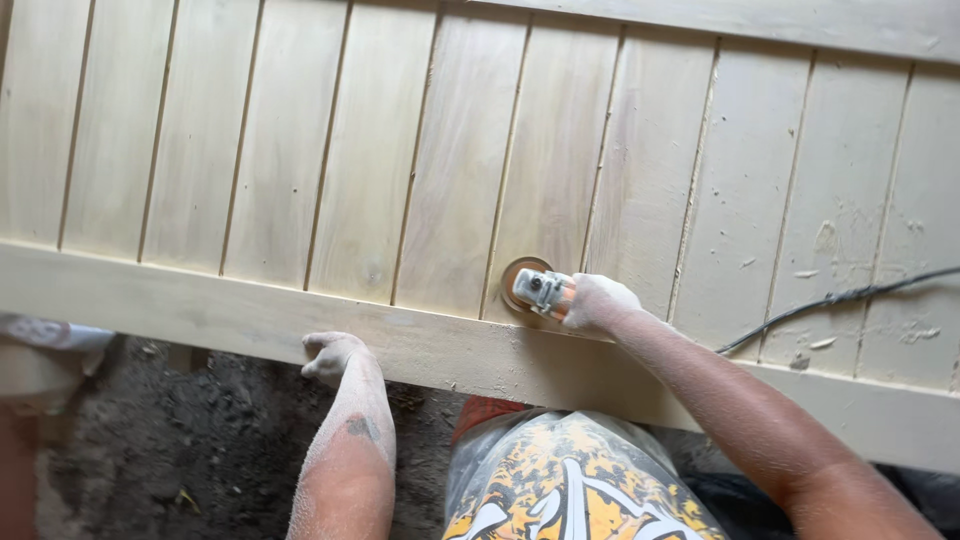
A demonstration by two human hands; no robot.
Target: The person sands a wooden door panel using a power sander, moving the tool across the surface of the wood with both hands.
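Pale, dust-coated wood fills most of the view: one large panel of vertical grooved boards (460,150), about eleven boards being countable between the grooves, is framed along its near edge by a single flat rail (200,310). No container is seen.

One small angle grinder (540,290) is held by the right hand (600,302), whose fingers are wrapped tightly round the tool's body, clamped on it. A single round sanding disc (518,275), brownish at its rim, is pressed flat against a board just above the rail, close beside one of the grooves. One black power cord (840,297) is laid across the boards on the right, well apart from the disc.

The left hand (330,355) is rested on the near edge of the rail, with its fingers curled together over that edge; nothing else is gripped by it. Both hands and forearms are seen covered in white dust.

Below the rail, dark soil ground (180,430) is visible, and patterned yellow, black and white shorts (570,480) are seen between the two arms. Scattered flecks and chips are noted on the boards at the right.
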